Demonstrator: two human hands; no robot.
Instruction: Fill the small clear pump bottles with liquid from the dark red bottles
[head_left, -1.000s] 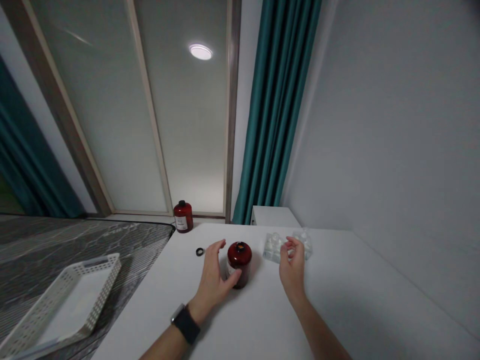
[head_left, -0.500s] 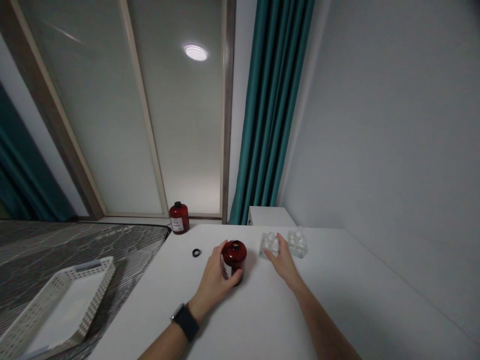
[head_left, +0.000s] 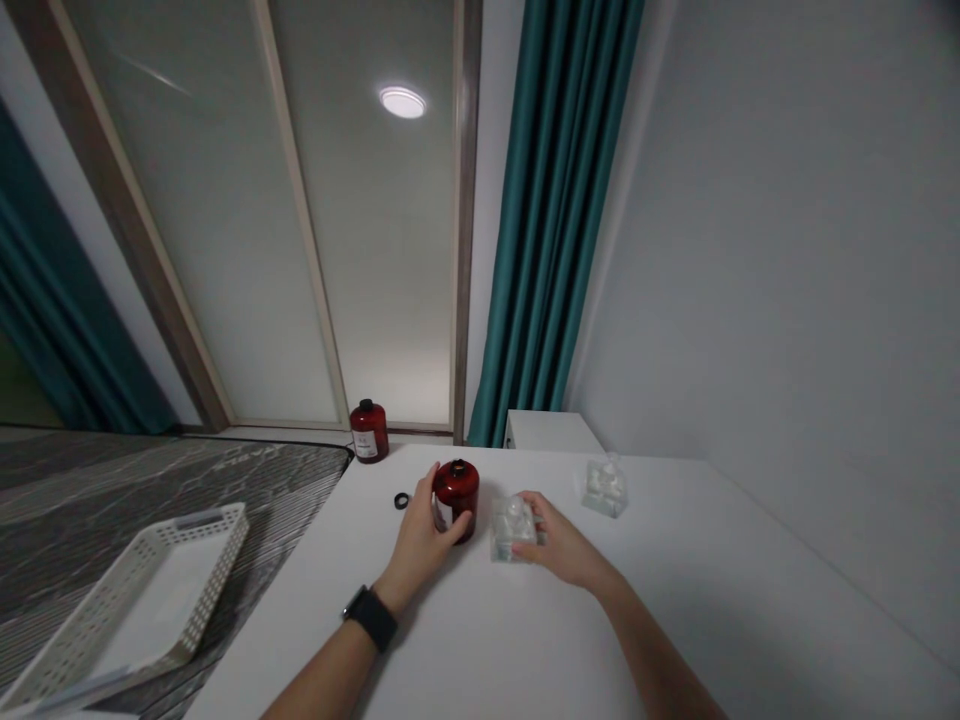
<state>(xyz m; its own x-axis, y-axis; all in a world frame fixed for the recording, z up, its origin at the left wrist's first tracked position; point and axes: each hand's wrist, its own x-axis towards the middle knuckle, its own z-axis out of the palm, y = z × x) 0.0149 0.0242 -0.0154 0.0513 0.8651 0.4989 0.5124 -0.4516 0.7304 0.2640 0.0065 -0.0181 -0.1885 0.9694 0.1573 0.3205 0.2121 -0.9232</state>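
Red jar in left hand, clear bottle in right hand: holding both side by side.
Clamping fingers round each; likely needing a firmer wrap before any lift.

Left grip curled closed; right grip closed too; forearms extended.

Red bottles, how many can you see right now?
2. The nearer red bottle stands on the white table, held by the left hand. The farther red bottle stands beyond the table, at the foot of the frosted panel. None looks hidden.
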